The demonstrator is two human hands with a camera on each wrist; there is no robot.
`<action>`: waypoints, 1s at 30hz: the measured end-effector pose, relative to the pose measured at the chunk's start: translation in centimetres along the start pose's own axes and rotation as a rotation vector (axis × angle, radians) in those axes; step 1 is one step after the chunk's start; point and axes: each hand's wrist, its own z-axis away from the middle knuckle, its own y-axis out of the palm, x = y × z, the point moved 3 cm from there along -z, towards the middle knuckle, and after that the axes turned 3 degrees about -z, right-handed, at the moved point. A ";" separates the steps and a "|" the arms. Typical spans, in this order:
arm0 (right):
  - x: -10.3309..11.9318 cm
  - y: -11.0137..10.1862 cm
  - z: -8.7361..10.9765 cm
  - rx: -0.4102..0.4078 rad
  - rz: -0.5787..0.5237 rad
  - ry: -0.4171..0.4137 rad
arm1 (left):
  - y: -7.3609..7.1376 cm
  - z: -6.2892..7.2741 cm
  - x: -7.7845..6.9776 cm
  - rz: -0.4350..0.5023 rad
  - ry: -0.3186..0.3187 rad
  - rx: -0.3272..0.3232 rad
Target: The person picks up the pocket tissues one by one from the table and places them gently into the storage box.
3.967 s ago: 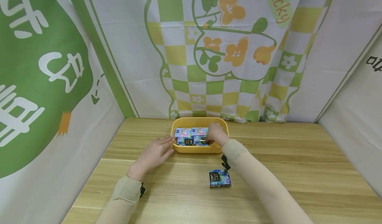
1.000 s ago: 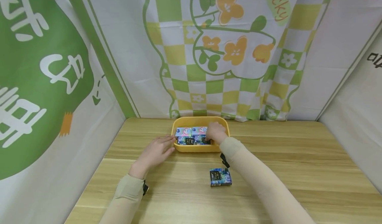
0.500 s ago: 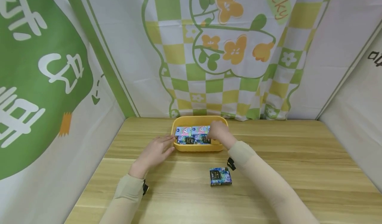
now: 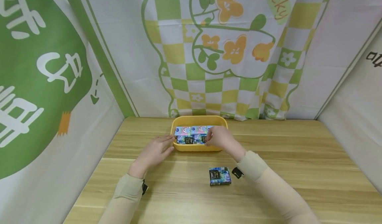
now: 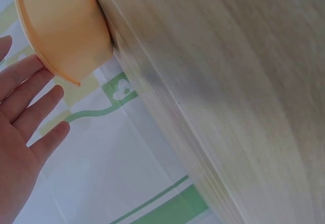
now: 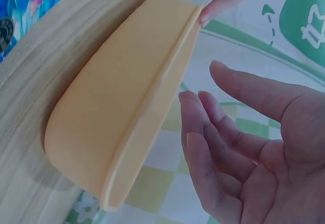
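A yellow plastic basket point(image 4: 198, 148) stands at the back of the table and holds small patterned boxes in two rows. Pink-and-blue boxes point(image 4: 183, 130) line the rear row. In front are blue floral boxes with black labels point(image 4: 185, 140). My left hand point(image 4: 155, 152) touches the basket's left end with its fingertips, fingers extended. Over the basket's right end is my right hand point(image 4: 225, 140), covering part of the contents. The right wrist view shows that hand point(image 6: 249, 153) with bent fingers, thumb apart and nothing between them, just above the rim.
One more blue floral box point(image 4: 220, 176) with a black label lies on the wooden table point(image 4: 179, 197), in front of the basket near my right wrist. Behind the basket hangs a green-and-yellow checked curtain point(image 4: 206, 84). Fabric walls rise at both sides.
My right hand has drawn up and back from inside the basket's right end, with its forearm shifting right. Another pink-and-blue box edge shows beside it. The left hand stays at the basket.
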 end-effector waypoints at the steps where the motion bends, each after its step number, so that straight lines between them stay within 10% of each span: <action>1: 0.0 0.0 0.3 0.002 0.000 -0.007 | 0.0 0.0 0.0 -0.001 0.000 0.000; 30: -1.0 3.9 5.1 0.239 0.018 -0.056 | 0.2 0.0 0.0 -0.021 0.026 -0.039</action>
